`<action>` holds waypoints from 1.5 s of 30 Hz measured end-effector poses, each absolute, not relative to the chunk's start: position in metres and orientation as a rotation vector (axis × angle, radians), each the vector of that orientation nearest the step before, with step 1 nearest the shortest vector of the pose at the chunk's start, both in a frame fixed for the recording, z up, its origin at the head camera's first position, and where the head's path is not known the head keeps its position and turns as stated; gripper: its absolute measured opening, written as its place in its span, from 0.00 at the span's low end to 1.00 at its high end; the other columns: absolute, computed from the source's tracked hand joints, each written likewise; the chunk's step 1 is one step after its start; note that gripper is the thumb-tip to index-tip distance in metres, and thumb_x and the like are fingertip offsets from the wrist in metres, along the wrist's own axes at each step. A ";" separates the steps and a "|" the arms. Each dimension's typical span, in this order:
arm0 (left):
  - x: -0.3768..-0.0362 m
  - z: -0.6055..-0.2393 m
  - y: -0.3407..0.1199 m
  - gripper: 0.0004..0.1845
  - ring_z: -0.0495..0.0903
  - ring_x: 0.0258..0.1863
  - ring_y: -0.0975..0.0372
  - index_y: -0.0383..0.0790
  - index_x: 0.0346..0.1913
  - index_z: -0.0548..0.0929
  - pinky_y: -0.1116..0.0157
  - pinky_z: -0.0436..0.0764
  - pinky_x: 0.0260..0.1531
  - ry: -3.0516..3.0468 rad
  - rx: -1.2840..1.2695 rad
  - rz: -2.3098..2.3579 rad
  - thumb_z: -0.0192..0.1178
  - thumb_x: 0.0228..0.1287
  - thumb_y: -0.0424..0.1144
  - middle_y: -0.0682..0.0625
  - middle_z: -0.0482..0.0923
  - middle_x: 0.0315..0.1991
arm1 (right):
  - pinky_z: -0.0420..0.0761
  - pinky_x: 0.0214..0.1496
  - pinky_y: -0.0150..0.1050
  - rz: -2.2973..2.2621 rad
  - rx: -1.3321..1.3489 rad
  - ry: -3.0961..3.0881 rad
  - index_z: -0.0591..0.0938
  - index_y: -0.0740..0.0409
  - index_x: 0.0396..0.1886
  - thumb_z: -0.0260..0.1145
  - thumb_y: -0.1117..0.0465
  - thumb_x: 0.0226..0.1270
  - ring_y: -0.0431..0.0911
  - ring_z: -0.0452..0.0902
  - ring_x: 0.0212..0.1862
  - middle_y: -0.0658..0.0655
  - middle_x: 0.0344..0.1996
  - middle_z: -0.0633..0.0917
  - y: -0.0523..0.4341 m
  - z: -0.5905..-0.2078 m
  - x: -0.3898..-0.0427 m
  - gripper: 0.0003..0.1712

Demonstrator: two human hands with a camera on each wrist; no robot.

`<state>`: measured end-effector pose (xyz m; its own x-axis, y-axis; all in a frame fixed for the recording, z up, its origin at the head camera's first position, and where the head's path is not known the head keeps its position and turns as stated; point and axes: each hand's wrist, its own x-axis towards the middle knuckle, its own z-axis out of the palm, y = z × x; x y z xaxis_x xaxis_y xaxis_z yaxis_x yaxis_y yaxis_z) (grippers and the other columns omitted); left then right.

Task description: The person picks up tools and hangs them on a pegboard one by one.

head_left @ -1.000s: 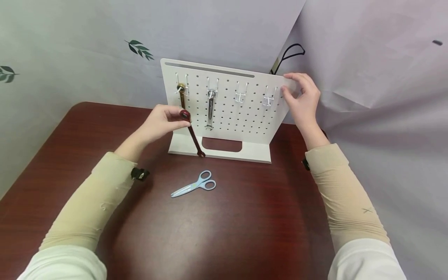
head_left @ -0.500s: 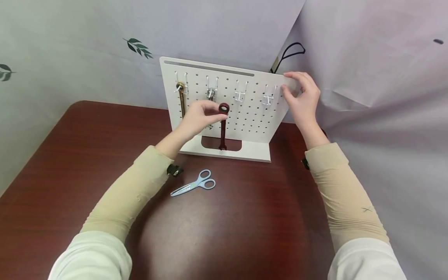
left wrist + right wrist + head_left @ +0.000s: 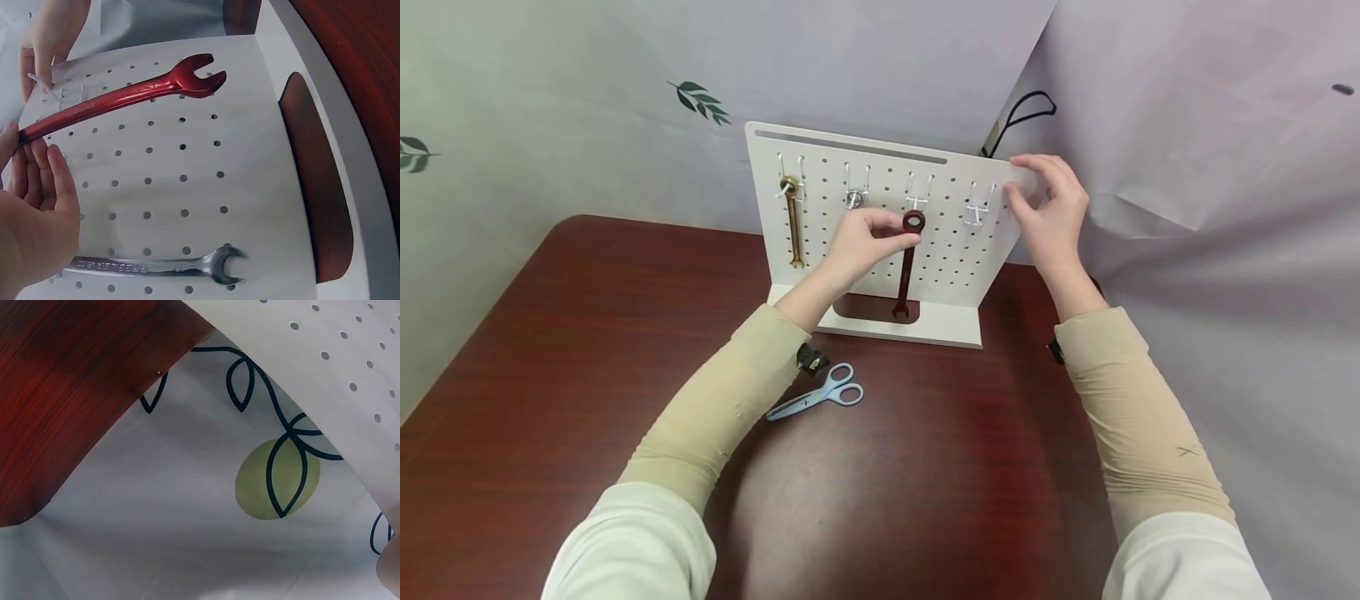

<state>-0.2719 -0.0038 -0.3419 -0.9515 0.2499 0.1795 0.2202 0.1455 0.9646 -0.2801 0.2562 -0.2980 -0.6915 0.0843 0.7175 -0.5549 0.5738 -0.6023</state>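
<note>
My left hand [image 3: 867, 244] pinches a red combination wrench [image 3: 906, 271] near its ring end, and the open end hangs downward. The ring sits just below the third hook [image 3: 916, 198] of the white pegboard [image 3: 951, 242]. In the left wrist view the red wrench [image 3: 125, 95] crosses in front of the board. My right hand [image 3: 1054, 204] grips the board's upper right edge between thumb and fingers. A gold wrench [image 3: 794, 223] hangs on the first hook. On the second hangs a silver wrench [image 3: 150, 266], mostly hidden behind my left hand in the head view.
Light blue scissors [image 3: 823, 393] lie on the dark red table [image 3: 925, 467] in front of the board, close to my left wrist. The fourth hook [image 3: 976, 212] holds nothing. A pale patterned cloth [image 3: 587, 108] hangs behind the table.
My left hand has carried the red wrench rightward across the board, past the gold and silver wrenches, to the third hook. The right hand has stayed on the board's edge.
</note>
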 end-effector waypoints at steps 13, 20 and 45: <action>-0.280 -0.362 0.010 0.13 0.81 0.39 0.72 0.29 0.47 0.91 0.74 0.79 0.44 2.242 0.287 2.240 0.76 0.63 0.34 0.45 0.91 0.44 | 0.76 0.56 0.24 1.113 0.386 -2.092 0.90 0.65 0.52 0.71 0.74 0.68 0.27 0.76 0.51 0.58 0.49 0.89 0.257 -0.300 -0.280 0.14; -0.280 -0.366 0.016 0.12 0.84 0.36 0.74 0.28 0.46 0.91 0.74 0.83 0.43 2.223 0.212 2.384 0.77 0.62 0.31 0.40 0.92 0.47 | 0.75 0.55 0.24 1.112 0.382 -2.089 0.90 0.64 0.52 0.71 0.74 0.68 0.27 0.76 0.51 0.52 0.48 0.89 0.258 -0.301 -0.280 0.14; -0.274 -0.367 0.008 0.12 0.90 0.51 0.57 0.33 0.50 0.92 0.71 0.87 0.50 2.382 0.189 2.287 0.76 0.65 0.32 0.41 0.90 0.54 | 0.76 0.61 0.25 1.117 0.374 -2.083 0.90 0.65 0.51 0.73 0.72 0.68 0.33 0.78 0.53 0.59 0.49 0.89 0.256 -0.301 -0.280 0.13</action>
<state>-0.2735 0.0081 -0.3666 -0.9799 -0.0323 0.1969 0.1954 0.0438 0.9797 -0.2805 0.2556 -0.3005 -0.6900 0.0818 0.7192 -0.5539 0.5800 -0.5974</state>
